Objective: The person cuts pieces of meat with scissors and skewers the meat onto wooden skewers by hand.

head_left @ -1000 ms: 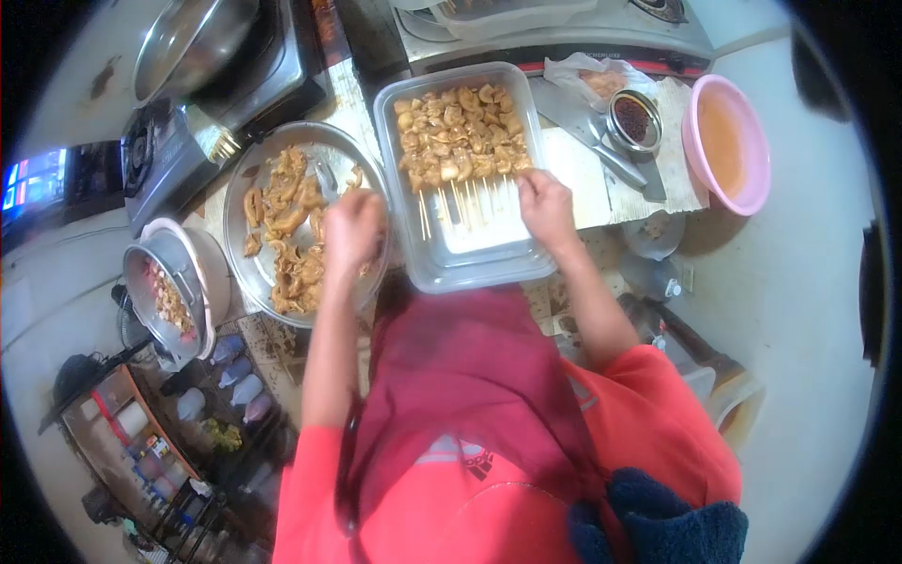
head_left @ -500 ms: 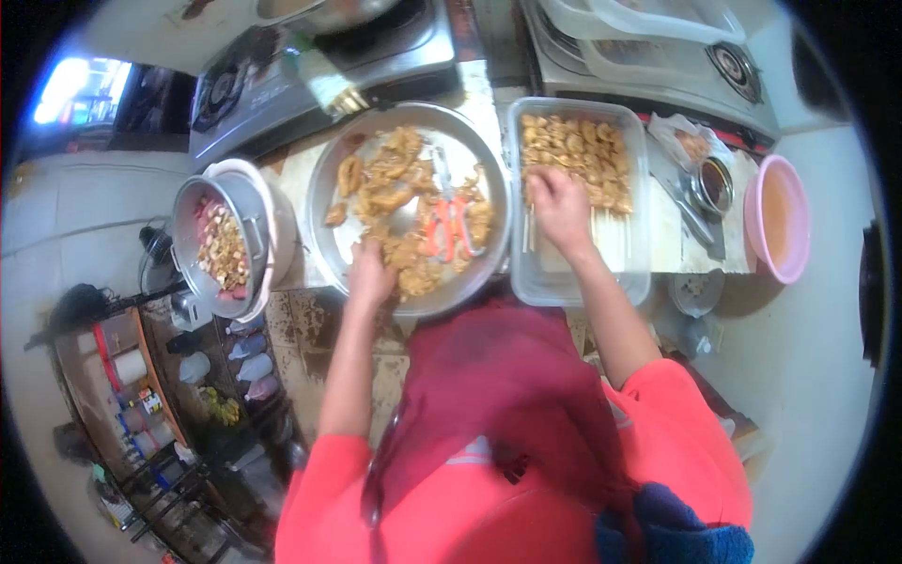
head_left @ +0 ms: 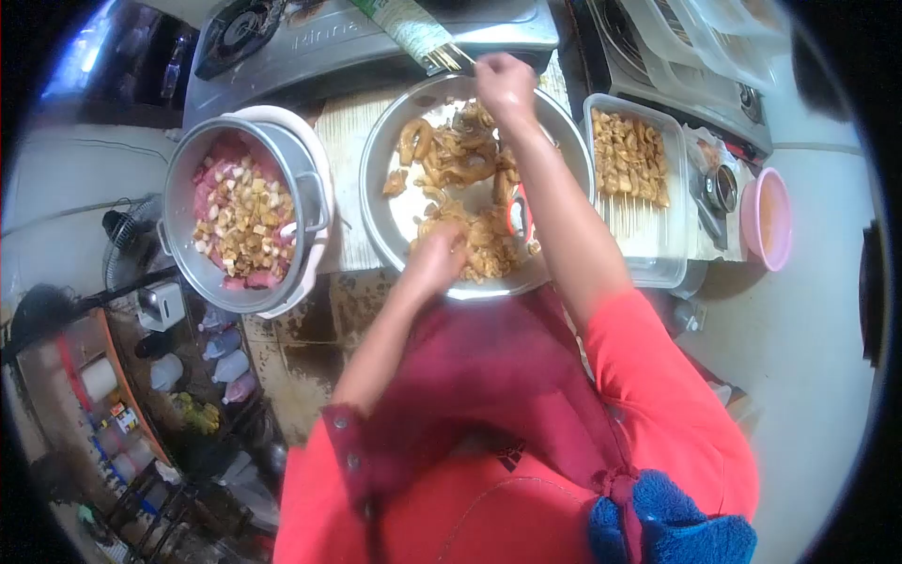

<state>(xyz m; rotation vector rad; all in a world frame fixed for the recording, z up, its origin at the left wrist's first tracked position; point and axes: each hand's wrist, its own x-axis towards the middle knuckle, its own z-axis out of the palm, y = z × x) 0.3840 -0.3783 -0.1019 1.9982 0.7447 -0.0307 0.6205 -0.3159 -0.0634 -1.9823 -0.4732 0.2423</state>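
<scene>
A large round metal basin (head_left: 374, 202) holds brown pieces of food (head_left: 460, 160) and red-handled scissors (head_left: 519, 211), partly covered by my right forearm. My left hand (head_left: 440, 256) is at the basin's near left side with fingers closed on the food there; what exactly they hold is hidden. Above the basin's far rim, my right hand (head_left: 505, 86) pinches a thin skewer at the open end of a green and white pack of skewers (head_left: 413, 33). Filled skewers (head_left: 628, 155) lie in rows in a clear plastic tray (head_left: 648, 268) on the right.
On the left, a metal pot (head_left: 178, 249) of pink and pale pieces sits in a white basin (head_left: 324, 202). A stove (head_left: 319, 47) stands behind. At right are a pink bowl (head_left: 770, 221), a small metal cup (head_left: 722, 188) and clear containers (head_left: 658, 38).
My right hand has left the tray and moved up and left to the skewer pack. My left hand stays at the basin's near side. The view has shifted left.
</scene>
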